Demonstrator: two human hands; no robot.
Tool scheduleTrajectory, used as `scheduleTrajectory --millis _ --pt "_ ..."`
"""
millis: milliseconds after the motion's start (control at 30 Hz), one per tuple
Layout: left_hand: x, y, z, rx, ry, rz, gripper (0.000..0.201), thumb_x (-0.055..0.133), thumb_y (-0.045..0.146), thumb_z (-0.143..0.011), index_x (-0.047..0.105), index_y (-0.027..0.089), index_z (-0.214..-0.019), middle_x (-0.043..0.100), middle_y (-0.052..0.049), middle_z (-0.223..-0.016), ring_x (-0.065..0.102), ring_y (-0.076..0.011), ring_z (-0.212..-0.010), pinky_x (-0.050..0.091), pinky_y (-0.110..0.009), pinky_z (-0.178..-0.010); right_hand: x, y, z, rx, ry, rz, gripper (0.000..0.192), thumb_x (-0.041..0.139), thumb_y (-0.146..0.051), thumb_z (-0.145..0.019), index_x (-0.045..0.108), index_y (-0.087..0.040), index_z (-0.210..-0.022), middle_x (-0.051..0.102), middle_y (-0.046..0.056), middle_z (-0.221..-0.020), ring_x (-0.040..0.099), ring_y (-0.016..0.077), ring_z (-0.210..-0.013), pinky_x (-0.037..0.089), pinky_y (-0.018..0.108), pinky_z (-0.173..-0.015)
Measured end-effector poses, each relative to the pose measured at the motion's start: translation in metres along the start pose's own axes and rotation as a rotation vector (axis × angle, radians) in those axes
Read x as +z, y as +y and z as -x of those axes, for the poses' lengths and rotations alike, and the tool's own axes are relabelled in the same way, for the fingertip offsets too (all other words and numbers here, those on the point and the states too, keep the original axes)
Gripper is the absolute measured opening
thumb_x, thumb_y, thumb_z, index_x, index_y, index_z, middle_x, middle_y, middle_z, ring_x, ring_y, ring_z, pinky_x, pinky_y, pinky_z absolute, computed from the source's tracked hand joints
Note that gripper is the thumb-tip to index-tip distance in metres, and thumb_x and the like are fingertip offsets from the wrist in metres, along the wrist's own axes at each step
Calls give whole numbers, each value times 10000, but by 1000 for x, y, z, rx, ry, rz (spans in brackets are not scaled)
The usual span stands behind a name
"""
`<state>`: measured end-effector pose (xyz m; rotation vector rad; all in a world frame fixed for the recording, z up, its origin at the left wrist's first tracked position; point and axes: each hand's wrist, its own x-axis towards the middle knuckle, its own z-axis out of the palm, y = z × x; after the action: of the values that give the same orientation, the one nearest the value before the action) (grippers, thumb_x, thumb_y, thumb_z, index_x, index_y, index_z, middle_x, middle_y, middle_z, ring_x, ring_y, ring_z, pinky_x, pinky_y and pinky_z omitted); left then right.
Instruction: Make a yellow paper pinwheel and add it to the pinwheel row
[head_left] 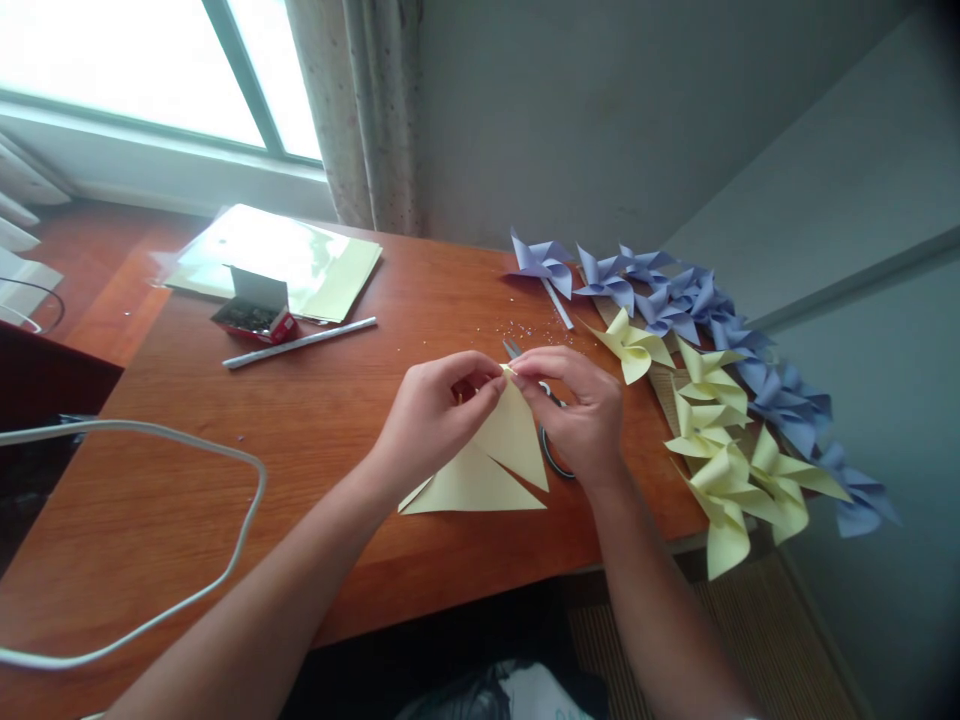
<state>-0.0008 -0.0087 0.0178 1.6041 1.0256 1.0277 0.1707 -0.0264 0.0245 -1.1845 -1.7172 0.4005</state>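
A pale yellow square of paper lies in front of me, with cuts running in from its corners. My left hand is closed in a pinch on the paper's upper corner. At that same corner, the fingertips of my right hand pinch too, almost touching the left ones. Scissors with dark handles rest on the table, partly hidden beneath my right hand. Small paper bits are scattered just beyond my fingers.
Yellow pinwheels and purple pinwheels cover the right side of the table. Far left are paper sheets in a clear sleeve, an open red box and a rolled paper stick. A white cable loops at left.
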Motion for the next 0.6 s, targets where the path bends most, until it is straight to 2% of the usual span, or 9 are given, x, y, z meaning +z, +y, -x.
scheduleTrajectory --millis 133,300,433,600 --pt "-1 0 0 -37 -39 50 158 625 281 -893 716 154 -871 694 -27 -776 585 -149 -712 430 -245 -629 -1 5 3 -104 16 12 152 672 -140 -899 751 -267 -921 768 18 -945 728 193 -904 600 361 -849" --pt "-3 -1 -1 -108 -91 200 194 647 311 -893 733 144 -940 733 -56 -872 634 -176 -801 475 -269 -708 -3 8 7 -132 -8 18 202 667 -124 -905 765 -292 -958 780 10 -964 740 197 -910 612 367 -842" --pt "-3 -2 -1 -129 -108 272 196 687 325 -868 730 143 -930 727 -57 -869 632 -179 -813 480 -271 -719 -3 6 9 -140 -1 29 220 673 -107 -901 771 -290 -974 776 19 -996 736 195 -932 611 366 -851" --pt "-2 -4 -1 -113 -102 244 205 679 353 -878 700 149 -881 676 -30 -806 589 -150 -750 455 -251 -668 -3 4 9 -167 33 83 209 686 -112 -892 767 -290 -967 757 18 -948 719 190 -892 610 359 -806"
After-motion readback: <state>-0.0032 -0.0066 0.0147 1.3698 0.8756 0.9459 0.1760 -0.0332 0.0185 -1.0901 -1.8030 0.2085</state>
